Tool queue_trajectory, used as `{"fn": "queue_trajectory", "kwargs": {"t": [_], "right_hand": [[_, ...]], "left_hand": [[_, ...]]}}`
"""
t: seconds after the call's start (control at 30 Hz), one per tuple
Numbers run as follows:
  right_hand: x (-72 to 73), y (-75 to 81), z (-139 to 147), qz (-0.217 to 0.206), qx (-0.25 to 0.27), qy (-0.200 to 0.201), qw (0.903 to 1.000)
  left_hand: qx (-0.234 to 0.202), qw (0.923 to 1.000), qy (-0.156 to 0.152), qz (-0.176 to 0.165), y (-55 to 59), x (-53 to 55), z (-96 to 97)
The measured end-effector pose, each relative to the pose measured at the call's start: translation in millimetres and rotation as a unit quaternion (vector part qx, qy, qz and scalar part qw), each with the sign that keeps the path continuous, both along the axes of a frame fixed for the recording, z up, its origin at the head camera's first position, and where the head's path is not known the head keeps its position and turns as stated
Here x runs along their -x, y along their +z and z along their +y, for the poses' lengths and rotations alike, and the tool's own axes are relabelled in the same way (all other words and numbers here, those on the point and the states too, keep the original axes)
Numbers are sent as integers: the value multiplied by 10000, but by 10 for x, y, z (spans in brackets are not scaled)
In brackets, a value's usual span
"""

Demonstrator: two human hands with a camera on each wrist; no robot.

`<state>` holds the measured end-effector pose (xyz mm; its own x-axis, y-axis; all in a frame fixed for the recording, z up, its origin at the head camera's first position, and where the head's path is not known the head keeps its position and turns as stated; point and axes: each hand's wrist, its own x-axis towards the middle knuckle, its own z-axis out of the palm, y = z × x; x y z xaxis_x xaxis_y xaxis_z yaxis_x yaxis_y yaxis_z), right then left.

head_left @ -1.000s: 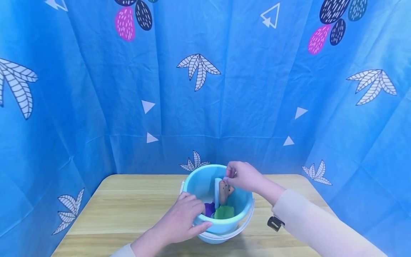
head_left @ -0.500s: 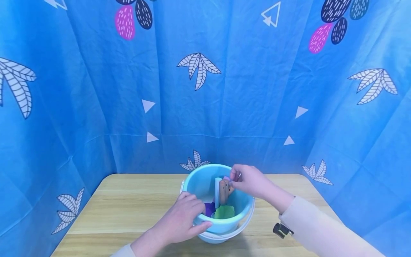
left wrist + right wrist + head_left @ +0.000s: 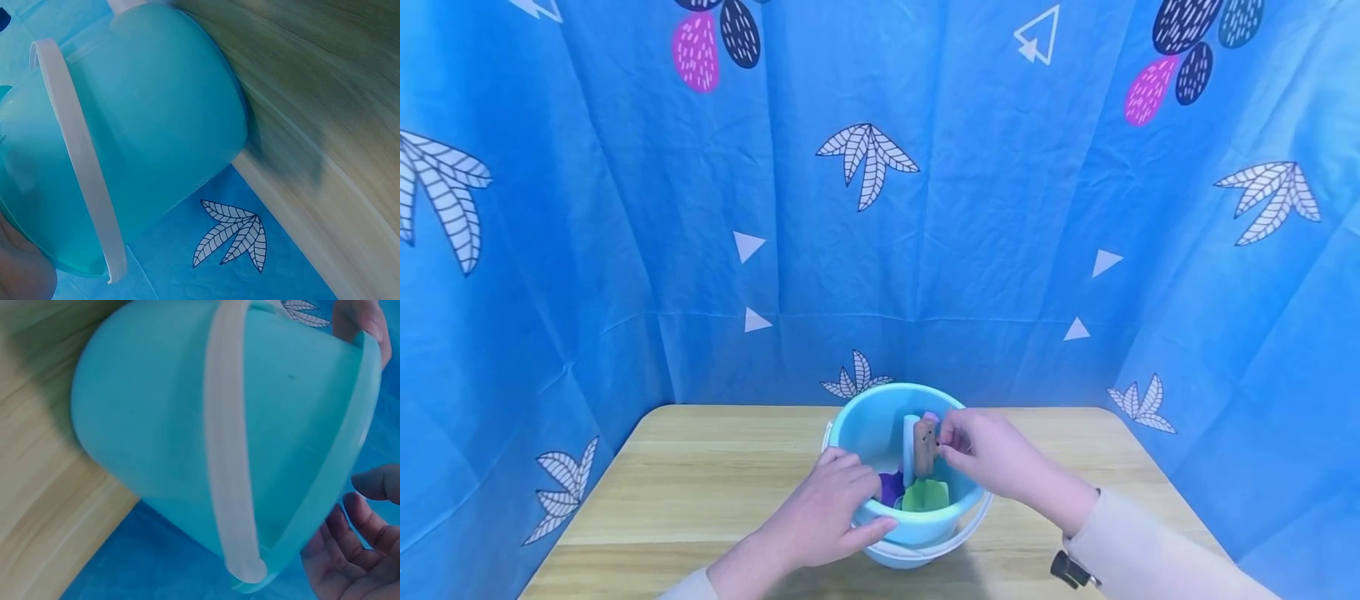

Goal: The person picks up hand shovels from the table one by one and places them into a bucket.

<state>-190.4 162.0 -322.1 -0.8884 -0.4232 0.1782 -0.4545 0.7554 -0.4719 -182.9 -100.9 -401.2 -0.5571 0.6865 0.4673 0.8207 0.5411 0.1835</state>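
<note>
A light turquoise bucket [image 3: 880, 417] stands on the table. My left hand [image 3: 820, 508] grips its near-left rim, fingers over the edge and thumb outside. My right hand [image 3: 1000, 454] is over the right rim, fingertips beside a brown piece with dark dots [image 3: 923, 450]. In the right wrist view, thumb and fingers of the right hand [image 3: 359, 550] are apart with nothing seen between them. Also inside the bucket are a pale blue rod-like piece [image 3: 908, 450], a green piece [image 3: 925, 496], a purple piece [image 3: 891, 487] and a bit of lilac [image 3: 931, 416]. Their lower parts are hidden.
The bucket's white handle [image 3: 228, 437] hangs down around its outside. A wood-grain table [image 3: 715, 467] carries the bucket. Blue patterned cloth [image 3: 880, 267] surrounds the table at the back and sides.
My right hand has drawn away from the lilac bit, moving right and then down toward the bucket's right rim. The left hand keeps its grip on the bucket, which stays put.
</note>
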Motion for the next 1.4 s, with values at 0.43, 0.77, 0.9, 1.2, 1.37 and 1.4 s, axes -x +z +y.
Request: {"fn": "queue_trajectory", "kwargs": {"t": [0.43, 0.77, 0.9, 1.2, 1.37, 1.4], "right_hand": [[-114, -190, 62, 230, 130, 89, 9996], [-206, -360, 77, 832, 330, 387, 9952], [-236, -391, 69, 868, 434, 536, 9938], [-270, -505, 74, 966, 594, 674, 9913], [-298, -510, 77, 1069, 568, 783, 9896], [-303, -506, 80, 1088, 549, 830, 9891]], "left_hand": [[-43, 10000, -2, 24, -10, 4, 26], [-28, 10000, 16, 31, 0, -5, 21], [-45, 9999, -2, 147, 4, -5, 16], [-107, 9999, -46, 6, 53, -39, 7], [-127, 9999, -66, -40, 76, -51, -2], [-117, 9999, -67, -58, 81, -52, -5]]}}
